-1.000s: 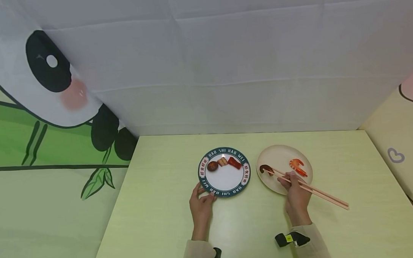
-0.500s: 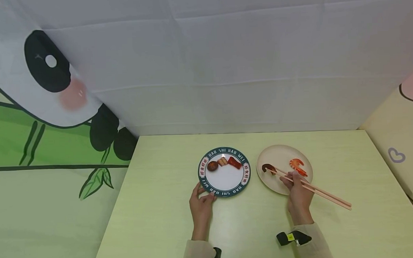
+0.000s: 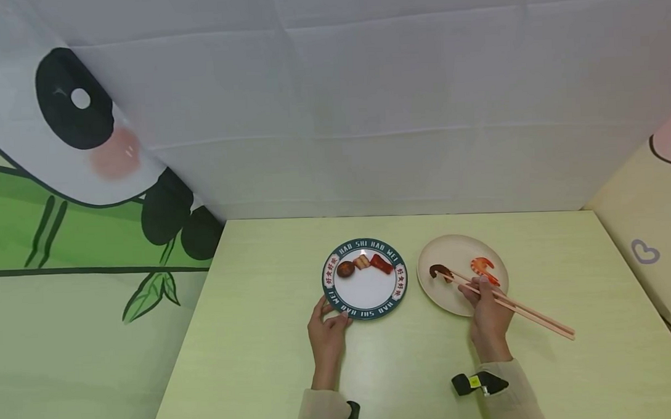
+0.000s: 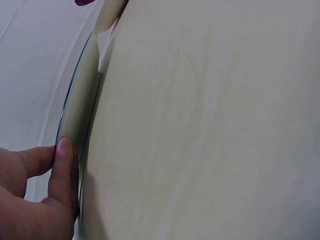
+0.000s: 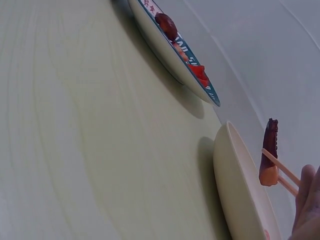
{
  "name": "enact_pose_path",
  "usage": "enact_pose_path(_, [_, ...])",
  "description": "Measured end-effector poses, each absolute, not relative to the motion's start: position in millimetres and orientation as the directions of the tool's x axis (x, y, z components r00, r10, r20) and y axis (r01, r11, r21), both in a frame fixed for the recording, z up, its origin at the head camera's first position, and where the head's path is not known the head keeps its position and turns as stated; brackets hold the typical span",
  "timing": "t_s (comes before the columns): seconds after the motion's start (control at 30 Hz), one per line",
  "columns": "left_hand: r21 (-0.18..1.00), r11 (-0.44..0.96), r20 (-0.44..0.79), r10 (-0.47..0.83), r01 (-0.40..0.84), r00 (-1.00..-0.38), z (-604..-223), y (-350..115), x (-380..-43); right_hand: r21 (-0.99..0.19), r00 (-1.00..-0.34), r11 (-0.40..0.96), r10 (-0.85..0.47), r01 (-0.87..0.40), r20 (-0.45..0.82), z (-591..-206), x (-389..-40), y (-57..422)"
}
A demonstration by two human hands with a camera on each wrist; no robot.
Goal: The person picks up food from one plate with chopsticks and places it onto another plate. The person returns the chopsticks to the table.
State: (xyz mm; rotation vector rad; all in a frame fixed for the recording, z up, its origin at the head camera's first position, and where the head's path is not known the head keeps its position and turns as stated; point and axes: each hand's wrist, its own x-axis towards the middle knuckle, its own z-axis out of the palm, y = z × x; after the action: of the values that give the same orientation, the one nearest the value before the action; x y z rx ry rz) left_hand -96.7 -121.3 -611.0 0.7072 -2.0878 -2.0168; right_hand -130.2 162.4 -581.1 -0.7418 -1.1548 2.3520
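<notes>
My left hand point(image 3: 328, 340) holds the near-left rim of a white plate point(image 3: 366, 295) with a green lettered border; in the left wrist view its thumb and a finger meet the plate's edge point(image 4: 80, 100). On that plate lie a round brown piece point(image 3: 345, 269), a striped tan piece point(image 3: 362, 262) and a red piece point(image 3: 381, 264). My right hand point(image 3: 490, 318) grips wooden chopsticks point(image 3: 533, 314), whose tips pinch a dark curled piece like an octopus tentacle point(image 5: 269, 145). It hangs over a beige plate point(image 3: 445, 250), where an orange-and-white shrimp point(image 3: 483, 269) lies.
Both plates stand side by side on a pale yellow-green table point(image 3: 251, 336). A white cloth wall point(image 3: 365, 110) rises behind the table's far edge. To the left is a printed panda backdrop point(image 3: 80, 194), and a cream panel point(image 3: 642, 266) stands at the right.
My right hand has shifted slightly to the right, carrying the chopsticks and the tentacle piece along. The left hand and both plates have stayed in place.
</notes>
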Motion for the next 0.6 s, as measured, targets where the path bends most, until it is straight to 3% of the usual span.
enact_pose_path(0.6, [0.973, -0.015, -0.212, -0.436, -0.229, -0.875, -615.5, -121.2, -99.2, -0.812, -0.753, -0.559, 0.605, -0.17, -0.258, -585.6, -138.1, 172.0])
